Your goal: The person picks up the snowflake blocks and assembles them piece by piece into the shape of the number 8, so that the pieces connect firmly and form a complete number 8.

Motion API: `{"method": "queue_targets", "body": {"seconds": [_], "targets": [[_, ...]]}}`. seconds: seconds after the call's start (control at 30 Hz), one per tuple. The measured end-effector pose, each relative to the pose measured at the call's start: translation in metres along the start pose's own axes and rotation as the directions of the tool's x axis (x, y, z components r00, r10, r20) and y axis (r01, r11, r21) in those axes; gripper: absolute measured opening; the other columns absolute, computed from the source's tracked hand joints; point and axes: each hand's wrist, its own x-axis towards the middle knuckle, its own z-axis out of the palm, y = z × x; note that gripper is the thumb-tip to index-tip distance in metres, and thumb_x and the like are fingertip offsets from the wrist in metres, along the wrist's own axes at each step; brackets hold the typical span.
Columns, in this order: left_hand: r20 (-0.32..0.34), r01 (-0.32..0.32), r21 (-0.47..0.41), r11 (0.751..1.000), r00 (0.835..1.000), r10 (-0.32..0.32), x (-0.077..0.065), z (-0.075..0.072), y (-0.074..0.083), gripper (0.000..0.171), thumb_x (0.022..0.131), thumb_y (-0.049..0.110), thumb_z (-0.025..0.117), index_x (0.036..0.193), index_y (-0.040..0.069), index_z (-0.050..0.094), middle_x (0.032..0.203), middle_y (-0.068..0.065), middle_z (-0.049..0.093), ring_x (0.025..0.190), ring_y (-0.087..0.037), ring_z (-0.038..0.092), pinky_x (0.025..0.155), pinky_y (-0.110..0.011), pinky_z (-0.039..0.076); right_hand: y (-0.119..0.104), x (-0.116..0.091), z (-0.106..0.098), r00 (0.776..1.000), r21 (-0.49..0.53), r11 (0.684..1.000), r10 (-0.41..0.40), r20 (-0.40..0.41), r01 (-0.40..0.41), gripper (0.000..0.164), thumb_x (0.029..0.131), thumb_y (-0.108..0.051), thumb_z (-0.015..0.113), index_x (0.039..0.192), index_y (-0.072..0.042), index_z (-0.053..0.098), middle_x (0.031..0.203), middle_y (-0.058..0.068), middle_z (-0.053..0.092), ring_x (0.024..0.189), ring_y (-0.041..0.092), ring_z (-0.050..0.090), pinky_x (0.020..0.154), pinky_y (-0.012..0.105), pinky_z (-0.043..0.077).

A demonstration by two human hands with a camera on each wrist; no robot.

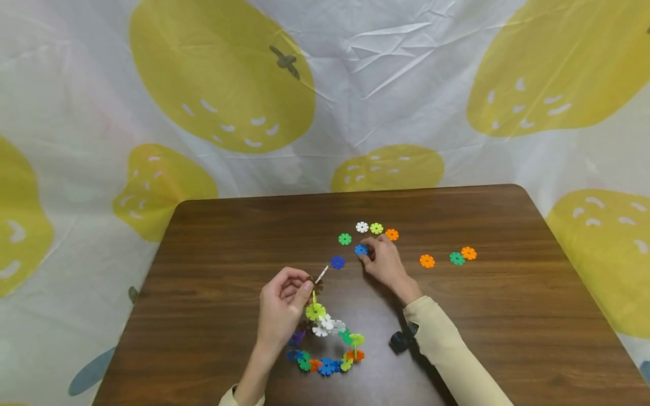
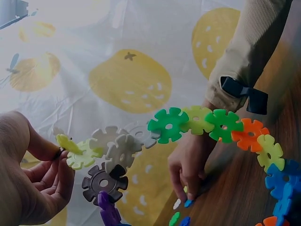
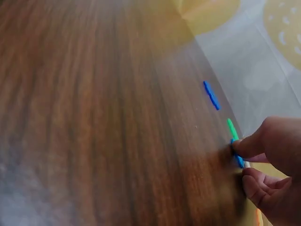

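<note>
My left hand (image 1: pixel 284 304) pinches the end of a chain of interlocked flower-shaped plastic discs (image 1: pixel 326 367), at a dark brown disc (image 1: pixel 318 286) with a white disc (image 1: pixel 322 274) slotted edge-on into it. The chain hangs down and forms a loop of blue, green, orange, yellow, white and purple discs. In the left wrist view, the fingers of the left hand (image 2: pixel 44 174) hide the gripped part. My right hand (image 1: pixel 387 262) has its thumb and fingertips on the edges of a light blue disc (image 1: pixel 361 250) at the table; the right wrist view shows this blue disc (image 3: pixel 237 153) between them.
Around the right hand lie a dark blue disc (image 1: pixel 337 263), a green disc (image 1: pixel 345 239), a white disc (image 1: pixel 362 226), a yellow disc (image 1: pixel 376 228) and an orange disc (image 1: pixel 392 234). Farther right are another orange disc (image 1: pixel 427 261) and a green-orange pair. A patterned cloth hangs behind the wooden table (image 1: pixel 213 254).
</note>
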Motion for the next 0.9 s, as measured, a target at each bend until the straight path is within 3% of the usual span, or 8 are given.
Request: {"method": "queue_targets", "body": {"seconds": [0.23,0.4,0.5,0.6,0.7,0.77,0.9], "targets": [[0.006,-0.026,0.007,1.0,1.0,0.026,0.0,0.001,0.0,0.004,0.091,-0.01,0.065,0.095,-0.01,0.063,0.078,-0.018,0.063,0.064,-0.006,0.062,0.058,-0.017,0.055,-0.003,-0.004,-0.003,0.999,0.018,1.0,-0.007,0.048,0.006,0.025,0.08,-0.001,0.079,0.103,-0.001,0.067,0.093,0.015,0.061,0.08,0.024,0.06,0.073,0.037,0.055],[-0.003,-0.057,-0.005,0.998,0.998,0.057,-0.001,0.003,-0.001,0.006,0.09,-0.011,0.065,0.097,-0.01,0.064,0.077,-0.019,0.062,0.063,-0.009,0.062,0.059,-0.018,0.056,-0.015,-0.013,-0.012,0.999,0.18,0.984,0.0,0.043,-0.008,0.021,0.082,0.004,0.076,0.099,-0.006,0.067,0.087,0.011,0.073,0.075,0.019,0.067,0.07,0.029,0.058],[-0.009,-0.099,0.0,0.995,0.995,0.099,-0.001,0.005,-0.001,0.009,0.089,-0.012,0.065,0.098,-0.01,0.066,0.074,-0.02,0.062,0.062,-0.009,0.062,0.058,-0.019,0.057,-0.039,-0.02,-0.031,0.999,0.391,0.92,0.022,0.033,-0.033,0.018,0.086,0.003,0.075,0.103,-0.003,0.07,0.089,0.015,0.075,0.078,0.018,0.07,0.072,0.023,0.059],[-0.014,-0.136,0.017,0.991,0.991,0.136,-0.001,0.006,-0.001,0.012,0.088,-0.013,0.065,0.099,-0.008,0.067,0.072,-0.019,0.062,0.061,-0.008,0.062,0.057,-0.019,0.056,-0.07,-0.026,-0.054,1.0,0.602,0.799,-0.003,0.015,-0.006,0.022,0.088,0.004,0.074,0.11,0.004,0.068,0.094,0.022,0.074,0.081,0.016,0.072,0.075,0.024,0.061],[-0.018,-0.151,0.035,0.988,0.988,0.152,-0.001,0.006,0.0,0.013,0.088,-0.013,0.066,0.099,-0.007,0.067,0.072,-0.018,0.063,0.061,-0.008,0.063,0.056,-0.018,0.055,-0.094,-0.031,-0.069,0.997,0.704,0.707,-0.08,-0.016,0.068,0.025,0.089,0.004,0.073,0.114,0.005,0.067,0.097,0.023,0.072,0.081,0.016,0.072,0.075,0.028,0.063],[-0.018,-0.155,0.047,0.987,0.988,0.156,-0.001,0.007,0.0,0.013,0.088,-0.013,0.066,0.099,-0.005,0.067,0.072,-0.017,0.063,0.061,-0.008,0.063,0.056,-0.018,0.055,-0.105,-0.034,-0.073,0.992,0.72,0.686,-0.123,-0.03,0.107,0.026,0.09,0.003,0.072,0.115,0.004,0.067,0.099,0.021,0.072,0.082,0.021,0.072,0.073,0.03,0.063],[-0.016,-0.157,0.068,0.985,0.987,0.159,-0.001,0.007,0.001,0.013,0.088,-0.011,0.067,0.099,-0.003,0.068,0.072,-0.014,0.064,0.062,-0.009,0.063,0.057,-0.019,0.055,-0.117,-0.038,-0.074,0.986,0.722,0.679,-0.165,-0.029,0.135,0.024,0.092,0.002,0.071,0.115,0.002,0.069,0.101,0.02,0.072,0.083,0.023,0.073,0.072,0.03,0.063]]}}
